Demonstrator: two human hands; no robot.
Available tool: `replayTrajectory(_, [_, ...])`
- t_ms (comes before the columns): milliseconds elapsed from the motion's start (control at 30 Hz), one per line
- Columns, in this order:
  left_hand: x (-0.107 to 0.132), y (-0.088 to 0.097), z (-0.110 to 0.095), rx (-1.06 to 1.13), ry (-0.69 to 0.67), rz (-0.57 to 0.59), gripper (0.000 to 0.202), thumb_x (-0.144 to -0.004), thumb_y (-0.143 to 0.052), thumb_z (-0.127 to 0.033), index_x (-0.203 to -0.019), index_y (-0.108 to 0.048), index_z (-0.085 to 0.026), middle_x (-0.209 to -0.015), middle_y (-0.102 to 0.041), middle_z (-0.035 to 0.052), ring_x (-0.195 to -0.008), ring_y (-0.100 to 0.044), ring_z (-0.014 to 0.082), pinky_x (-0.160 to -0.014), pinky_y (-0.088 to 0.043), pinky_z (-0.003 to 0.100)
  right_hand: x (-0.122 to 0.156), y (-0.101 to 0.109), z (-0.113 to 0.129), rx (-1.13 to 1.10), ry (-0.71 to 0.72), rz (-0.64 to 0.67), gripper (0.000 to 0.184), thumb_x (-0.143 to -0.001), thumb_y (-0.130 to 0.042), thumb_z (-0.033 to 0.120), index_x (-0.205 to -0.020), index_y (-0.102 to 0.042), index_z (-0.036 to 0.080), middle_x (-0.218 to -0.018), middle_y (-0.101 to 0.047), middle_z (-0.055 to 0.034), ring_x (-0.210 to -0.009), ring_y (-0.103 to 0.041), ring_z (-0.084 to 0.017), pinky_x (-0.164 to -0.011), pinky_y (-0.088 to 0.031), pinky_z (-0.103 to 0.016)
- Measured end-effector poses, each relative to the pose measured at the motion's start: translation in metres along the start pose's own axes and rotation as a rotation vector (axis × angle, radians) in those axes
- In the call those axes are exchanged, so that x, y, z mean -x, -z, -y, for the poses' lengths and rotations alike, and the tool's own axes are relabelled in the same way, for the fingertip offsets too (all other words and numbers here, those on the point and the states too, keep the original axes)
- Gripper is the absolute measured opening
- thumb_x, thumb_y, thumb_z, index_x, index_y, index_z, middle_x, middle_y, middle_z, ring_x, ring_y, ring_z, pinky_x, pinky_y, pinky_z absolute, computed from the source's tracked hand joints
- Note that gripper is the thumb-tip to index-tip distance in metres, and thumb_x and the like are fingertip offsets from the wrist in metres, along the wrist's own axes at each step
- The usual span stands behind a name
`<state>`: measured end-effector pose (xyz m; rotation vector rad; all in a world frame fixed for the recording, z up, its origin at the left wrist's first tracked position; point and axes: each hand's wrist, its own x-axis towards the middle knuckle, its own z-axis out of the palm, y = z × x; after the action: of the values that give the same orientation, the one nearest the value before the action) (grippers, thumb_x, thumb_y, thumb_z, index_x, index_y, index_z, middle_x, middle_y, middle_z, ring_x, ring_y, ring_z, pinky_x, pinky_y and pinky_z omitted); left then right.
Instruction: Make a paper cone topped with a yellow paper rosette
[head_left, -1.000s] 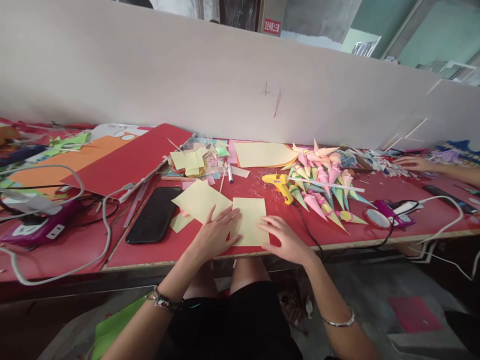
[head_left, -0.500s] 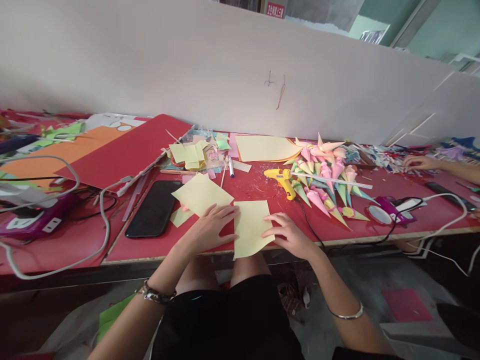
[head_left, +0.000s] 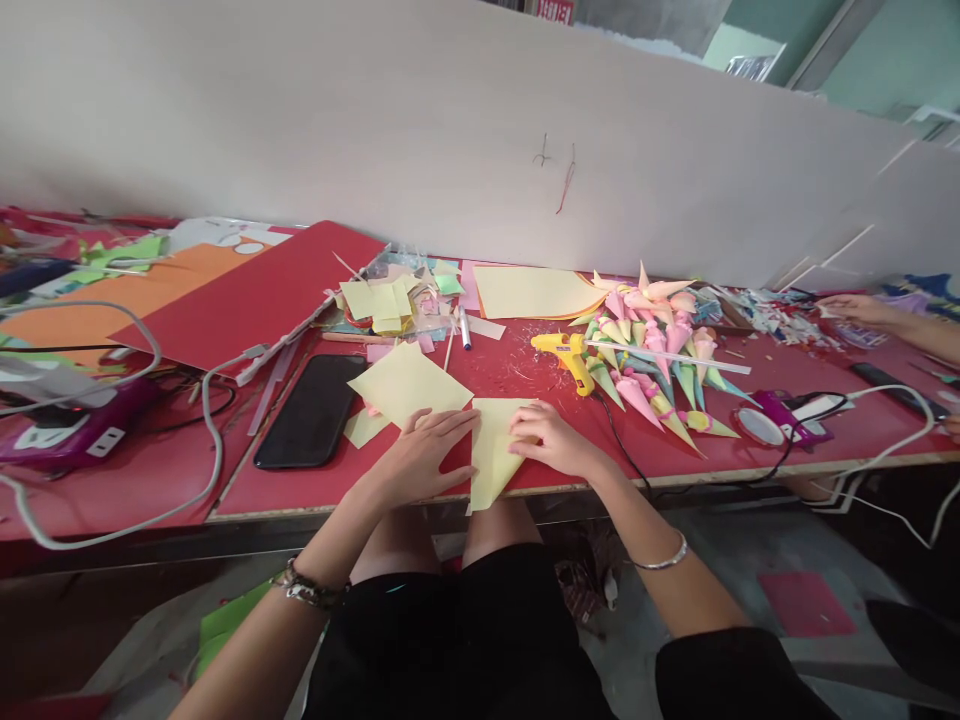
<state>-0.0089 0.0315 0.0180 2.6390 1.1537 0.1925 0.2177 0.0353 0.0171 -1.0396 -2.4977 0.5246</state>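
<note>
A pale yellow paper sheet [head_left: 489, 462] lies at the near edge of the red table [head_left: 300, 500], its lower corner hanging over the edge. My left hand [head_left: 424, 455] rests flat on the table against the sheet's left edge, fingers stretched out. My right hand [head_left: 547, 438] has its fingers curled on the sheet's right side, folding that side over toward the left. A second yellow sheet [head_left: 405, 385] lies just behind my left hand.
A black phone [head_left: 311, 410] lies left of my hands. A yellow glue gun [head_left: 566, 355] and a heap of paper cones [head_left: 652, 355] sit to the right. Paper scraps [head_left: 394, 300], a red board [head_left: 247, 295], cables and a purple power strip [head_left: 67, 425] lie left. Another person's hand [head_left: 855, 308] works far right.
The yellow sheet slid toward the table's edge, and my right hand has turned its right side over, so it has gone from a flat square to a folded shape. My left hand barely moved.
</note>
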Motion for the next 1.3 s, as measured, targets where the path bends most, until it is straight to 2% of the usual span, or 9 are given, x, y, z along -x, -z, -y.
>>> replayTrajectory(67, [0.000, -0.003, 0.000, 0.002, 0.004, -0.015, 0.058, -0.081, -0.034, -0.052, -0.132, -0.024, -0.026, -0.137, -0.035, 0.0017, -0.122, -0.031, 0.0206, -0.102, -0.014, 0.041, -0.010, -0.004, -0.001, 0.035, 0.025, 0.006, 0.024, -0.081, -0.052, 0.032, -0.064, -0.055, 0.016, -0.070, -0.052, 0.0003, -0.071, -0.048, -0.012, -0.076, -0.035, -0.027])
replayTrajectory(133, [0.000, -0.006, 0.000, -0.001, 0.018, -0.029, 0.060, -0.081, -0.031, -0.054, -0.133, -0.024, -0.026, -0.137, -0.034, 0.0020, -0.123, -0.030, 0.0205, -0.103, -0.013, 0.042, -0.018, -0.008, -0.002, 0.078, 0.038, 0.005, 0.027, -0.081, -0.051, 0.033, -0.061, -0.053, 0.015, -0.066, -0.049, 0.0007, -0.067, -0.046, -0.011, -0.066, -0.035, -0.023])
replayTrajectory(233, [-0.003, -0.009, -0.001, -0.020, 0.039, -0.044, 0.067, -0.077, -0.033, -0.060, -0.133, -0.023, -0.024, -0.138, -0.032, 0.0030, -0.124, -0.029, 0.0218, -0.103, -0.012, 0.043, -0.026, -0.011, -0.005, 0.132, 0.029, -0.033, 0.029, -0.083, -0.049, 0.032, -0.059, -0.050, 0.015, -0.061, -0.048, 0.0014, -0.063, -0.044, -0.011, -0.060, -0.032, -0.022])
replayTrajectory(433, [-0.013, -0.010, 0.002, -0.044, 0.020, -0.071, 0.070, -0.075, -0.036, -0.062, -0.132, -0.026, -0.023, -0.137, -0.034, 0.0035, -0.124, -0.029, 0.0233, -0.103, -0.013, 0.043, -0.037, -0.013, -0.013, 0.205, -0.011, -0.061, 0.030, -0.084, -0.047, 0.031, -0.059, -0.050, 0.016, -0.060, -0.053, 0.0016, -0.059, -0.047, -0.010, -0.059, -0.029, -0.022])
replayTrajectory(700, [-0.013, -0.013, 0.003, -0.047, 0.056, -0.104, 0.081, -0.072, -0.040, -0.063, -0.135, -0.017, -0.017, -0.131, -0.041, 0.0111, -0.121, -0.032, 0.0216, -0.103, -0.015, 0.041, -0.042, -0.022, -0.017, 0.280, -0.012, -0.105, 0.025, -0.083, -0.048, 0.034, -0.065, -0.054, 0.016, -0.066, -0.060, -0.0009, -0.066, -0.054, -0.013, -0.061, -0.029, -0.025])
replayTrajectory(1133, [-0.012, -0.012, 0.001, -0.033, 0.048, -0.085, 0.080, -0.071, -0.044, -0.059, -0.135, -0.015, -0.021, -0.133, -0.038, 0.0073, -0.124, -0.028, 0.0221, -0.105, -0.007, 0.043, -0.040, -0.025, -0.017, 0.317, -0.013, -0.116, 0.020, -0.082, -0.050, 0.028, -0.067, -0.053, 0.016, -0.067, -0.060, -0.0013, -0.067, -0.054, -0.013, -0.060, -0.028, -0.025])
replayTrajectory(1300, [-0.009, -0.014, 0.000, -0.038, 0.016, -0.102, 0.077, -0.072, -0.042, -0.060, -0.134, -0.017, -0.022, -0.137, -0.032, 0.0066, -0.124, -0.027, 0.0235, -0.105, -0.004, 0.043, -0.039, -0.025, -0.015, 0.342, -0.020, -0.140, 0.019, -0.083, -0.047, 0.026, -0.068, -0.053, 0.016, -0.068, -0.059, -0.0020, -0.069, -0.053, -0.014, -0.061, -0.028, -0.025])
